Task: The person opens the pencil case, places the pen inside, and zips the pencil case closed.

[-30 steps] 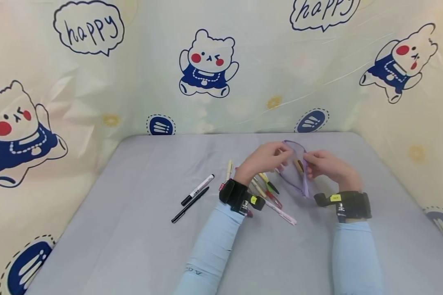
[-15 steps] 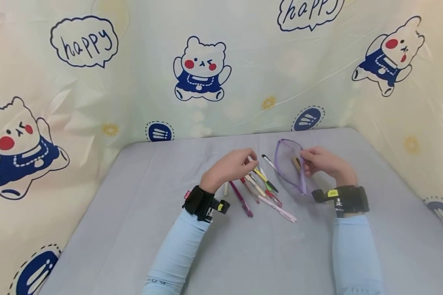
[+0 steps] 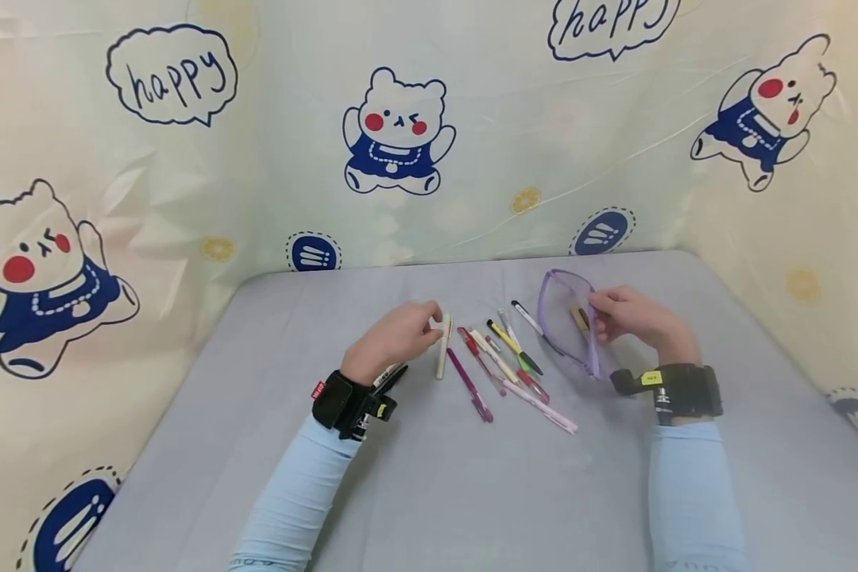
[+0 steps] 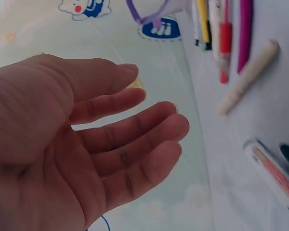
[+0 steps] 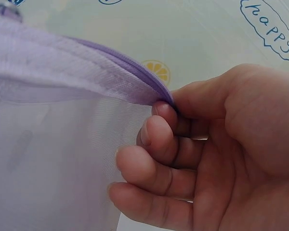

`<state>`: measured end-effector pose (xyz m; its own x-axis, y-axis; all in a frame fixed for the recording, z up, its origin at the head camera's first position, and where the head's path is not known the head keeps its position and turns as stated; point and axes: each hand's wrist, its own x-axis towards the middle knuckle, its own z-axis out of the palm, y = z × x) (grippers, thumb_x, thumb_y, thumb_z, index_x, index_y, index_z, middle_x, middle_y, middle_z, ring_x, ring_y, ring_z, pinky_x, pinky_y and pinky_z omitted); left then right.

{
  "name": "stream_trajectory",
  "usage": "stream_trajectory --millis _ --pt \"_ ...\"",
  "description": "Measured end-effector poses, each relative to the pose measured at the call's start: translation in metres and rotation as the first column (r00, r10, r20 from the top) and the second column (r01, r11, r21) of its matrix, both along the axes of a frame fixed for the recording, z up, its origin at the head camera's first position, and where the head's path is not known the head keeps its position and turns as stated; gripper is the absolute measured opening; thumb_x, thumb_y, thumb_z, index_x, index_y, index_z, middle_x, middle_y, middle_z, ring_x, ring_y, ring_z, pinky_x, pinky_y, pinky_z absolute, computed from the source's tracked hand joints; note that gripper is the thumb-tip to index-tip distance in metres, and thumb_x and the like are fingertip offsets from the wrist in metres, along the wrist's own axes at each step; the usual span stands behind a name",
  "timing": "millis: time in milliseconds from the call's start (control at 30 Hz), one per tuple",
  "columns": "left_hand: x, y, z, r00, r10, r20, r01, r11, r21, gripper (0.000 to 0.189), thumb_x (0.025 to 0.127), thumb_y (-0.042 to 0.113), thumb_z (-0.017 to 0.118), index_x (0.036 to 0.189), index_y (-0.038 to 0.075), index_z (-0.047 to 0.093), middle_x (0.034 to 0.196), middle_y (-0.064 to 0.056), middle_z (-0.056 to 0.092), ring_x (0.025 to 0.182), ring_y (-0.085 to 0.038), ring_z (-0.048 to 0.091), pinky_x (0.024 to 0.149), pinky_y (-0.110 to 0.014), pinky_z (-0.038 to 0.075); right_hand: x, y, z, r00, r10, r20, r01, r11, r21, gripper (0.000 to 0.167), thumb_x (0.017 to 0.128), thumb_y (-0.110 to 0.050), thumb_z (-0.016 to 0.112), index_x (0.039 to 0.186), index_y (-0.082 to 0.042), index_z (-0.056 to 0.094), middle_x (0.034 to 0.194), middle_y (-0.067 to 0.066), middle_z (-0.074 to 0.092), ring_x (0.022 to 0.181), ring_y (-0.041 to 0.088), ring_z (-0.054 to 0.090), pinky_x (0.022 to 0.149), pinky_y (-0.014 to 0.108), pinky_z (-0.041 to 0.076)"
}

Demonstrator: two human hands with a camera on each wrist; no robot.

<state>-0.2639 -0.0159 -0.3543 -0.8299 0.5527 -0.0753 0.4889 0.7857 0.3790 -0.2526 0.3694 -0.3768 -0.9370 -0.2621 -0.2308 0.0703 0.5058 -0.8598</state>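
Note:
My right hand [image 3: 632, 318] pinches the zippered edge of a purple mesh pouch [image 5: 48, 62] between thumb and forefinger, its mouth spread wide. Something brown [image 3: 579, 318] shows inside the pouch in the head view. My left hand [image 3: 395, 338] hovers left of the pens, holding nothing, its fingers loosely bent in the left wrist view. Nearest to its fingertips lies a cream pen [image 3: 440, 361]. Two black-and-white or black pens [image 3: 392, 376] lie partly hidden behind the left wrist.
Several pens are bunched mid-table: a dark magenta pen [image 3: 469, 385], a yellow-and-black pen [image 3: 515, 347], a pale pink pen [image 3: 539, 407] and a red-and-clear pen [image 3: 532, 386]. A white pen with a black end [image 3: 527, 317] lies by the pouch. A printed curtain [image 3: 272, 159] hangs behind the grey table [image 3: 472, 492].
My left hand has moved from the pouch's mouth leftward across the pens to beside the cream pen. My right hand stays in place, still pinching the pouch's edge.

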Motion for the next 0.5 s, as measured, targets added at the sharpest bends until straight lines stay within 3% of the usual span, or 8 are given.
stream_trajectory --millis 133,267,500 --pt "-0.002 -0.017 -0.008 0.997 0.078 0.018 -0.076 0.995 -0.066 0.032 0.098 0.019 0.058 0.126 0.003 0.058 0.112 -0.012 0.067 0.088 -0.020 0.059 0.077 -0.033 0.052 -0.001 -0.002 0.001 1.000 0.009 -0.002 -0.009 1.000 0.018 0.040 0.107 -0.031 0.038 0.098 0.006 0.051 0.074 0.004 0.054 0.069 0.017 0.058 0.073 0.033 0.054" --pt "-0.002 -0.028 -0.016 0.990 0.137 0.029 -0.129 0.974 -0.187 0.032 0.096 0.022 0.060 0.125 0.006 0.059 0.114 -0.009 0.067 0.089 -0.020 0.058 0.082 -0.036 0.051 0.000 -0.004 0.000 1.000 0.015 -0.008 -0.014 0.999 0.046 0.042 0.106 -0.033 0.040 0.099 0.006 0.052 0.074 0.005 0.054 0.071 0.019 0.059 0.074 0.034 0.054" --pt "-0.006 -0.037 -0.023 0.983 0.168 0.069 -0.146 0.957 -0.251 0.019 0.094 0.023 0.063 0.108 0.009 0.063 0.096 -0.004 0.066 0.079 -0.020 0.057 0.068 -0.033 0.047 0.001 -0.008 -0.003 1.000 0.024 -0.020 -0.023 0.999 0.035 0.037 0.107 -0.023 0.037 0.101 0.010 0.052 0.075 0.006 0.056 0.069 0.018 0.060 0.072 0.033 0.055"
